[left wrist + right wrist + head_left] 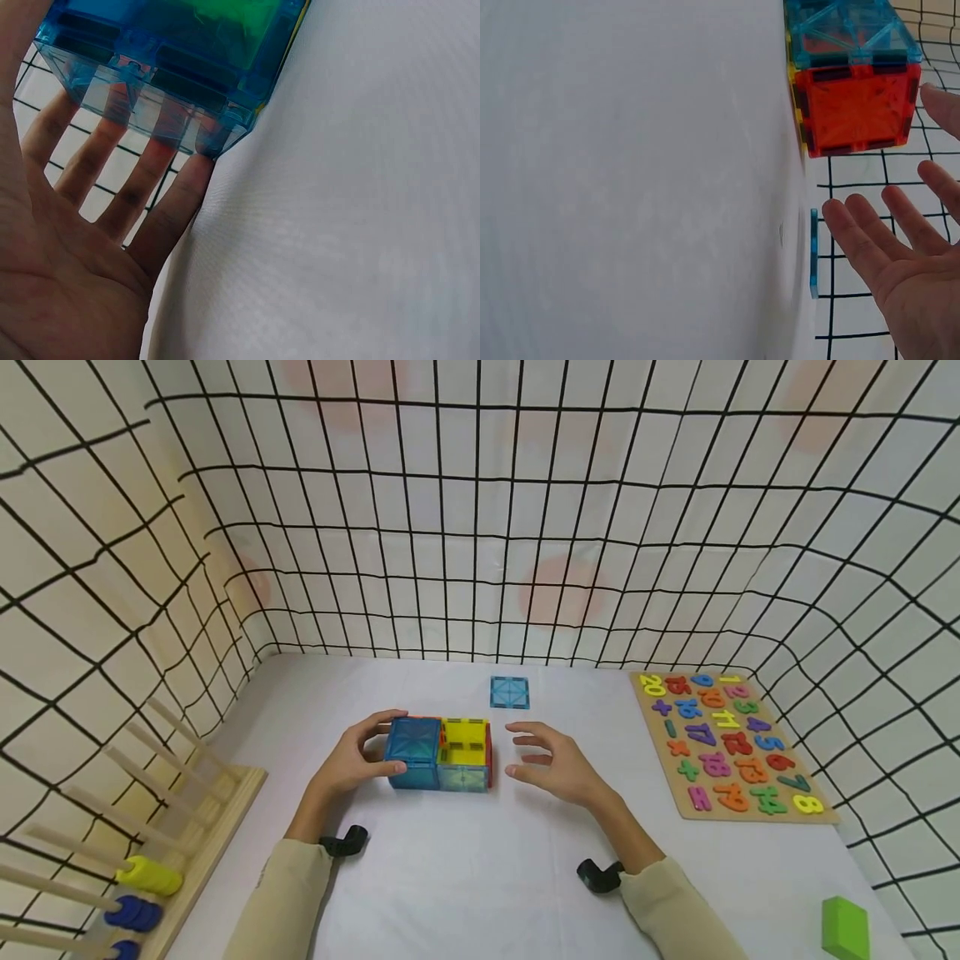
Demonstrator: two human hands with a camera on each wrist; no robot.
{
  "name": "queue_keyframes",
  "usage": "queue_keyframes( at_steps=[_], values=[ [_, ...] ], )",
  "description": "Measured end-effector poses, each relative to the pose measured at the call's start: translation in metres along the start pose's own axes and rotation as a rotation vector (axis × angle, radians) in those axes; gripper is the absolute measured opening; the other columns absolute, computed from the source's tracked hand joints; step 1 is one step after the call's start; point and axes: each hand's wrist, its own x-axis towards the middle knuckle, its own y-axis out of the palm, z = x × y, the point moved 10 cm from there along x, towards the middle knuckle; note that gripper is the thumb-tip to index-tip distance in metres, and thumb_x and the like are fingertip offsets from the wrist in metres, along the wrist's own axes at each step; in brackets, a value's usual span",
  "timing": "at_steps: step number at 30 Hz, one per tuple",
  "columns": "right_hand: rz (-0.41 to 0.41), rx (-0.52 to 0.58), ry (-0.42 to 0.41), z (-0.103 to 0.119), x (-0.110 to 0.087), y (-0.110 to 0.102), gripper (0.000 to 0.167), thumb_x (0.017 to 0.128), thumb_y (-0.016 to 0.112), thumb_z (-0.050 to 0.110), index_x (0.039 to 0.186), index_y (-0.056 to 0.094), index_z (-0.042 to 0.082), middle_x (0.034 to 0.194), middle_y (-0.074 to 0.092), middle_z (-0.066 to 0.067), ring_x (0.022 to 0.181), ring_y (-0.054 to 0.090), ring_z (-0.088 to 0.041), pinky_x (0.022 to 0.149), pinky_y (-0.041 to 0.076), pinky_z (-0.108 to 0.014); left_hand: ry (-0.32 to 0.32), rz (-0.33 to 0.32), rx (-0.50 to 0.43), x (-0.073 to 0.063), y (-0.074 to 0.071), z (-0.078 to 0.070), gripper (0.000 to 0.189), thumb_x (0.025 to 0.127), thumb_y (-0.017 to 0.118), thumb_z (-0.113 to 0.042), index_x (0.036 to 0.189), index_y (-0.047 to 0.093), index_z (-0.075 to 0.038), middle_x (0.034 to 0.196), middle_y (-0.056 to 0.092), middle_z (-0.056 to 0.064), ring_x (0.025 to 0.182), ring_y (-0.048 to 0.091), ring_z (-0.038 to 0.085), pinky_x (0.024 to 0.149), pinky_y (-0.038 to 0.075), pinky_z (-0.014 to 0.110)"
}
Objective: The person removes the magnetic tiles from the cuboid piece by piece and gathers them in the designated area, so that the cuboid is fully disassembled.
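Note:
A box built of translucent magnetic tiles (412, 776) stands on the white table. Its left part has a blue tile on top; its right part is open above, showing yellow inside. My left hand (352, 762) grips the left end, thumb along the front and fingers toward the back. In the left wrist view, those fingers (127, 191) show partly through the clear blue side. To the right of the box, my right hand (558, 766) hangs apart from it, fingers spread and holding nothing. The red end tile (859, 112) faces that hand in the right wrist view.
A loose blue tile (509, 692) lies flat behind the box. At the right is a wooden number puzzle board (678, 777), with a green block (845, 928) nearer the front. A wooden peg rack (225, 827) stands at the left. Black wire grid (480, 535) surrounds the table.

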Motion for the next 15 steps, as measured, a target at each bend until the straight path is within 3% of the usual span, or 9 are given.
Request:
queue_keyframes(
  at_steps=[15],
  values=[
    [0.039,-0.015,-0.065,0.013,0.000,0.015,0.072,0.088,0.083,0.026,0.152,0.049,0.024,0.158,0.046,0.001,0.137,0.055,-0.035,0.107,0.053,-0.053,0.007,0.004,-0.016,0.000,0.000,0.002,0.083,0.082,0.087,-0.016,0.154,0.046,-0.013,0.152,0.050,0.006,0.135,0.048,0.038,0.099,0.058,0.044]
  ],
)
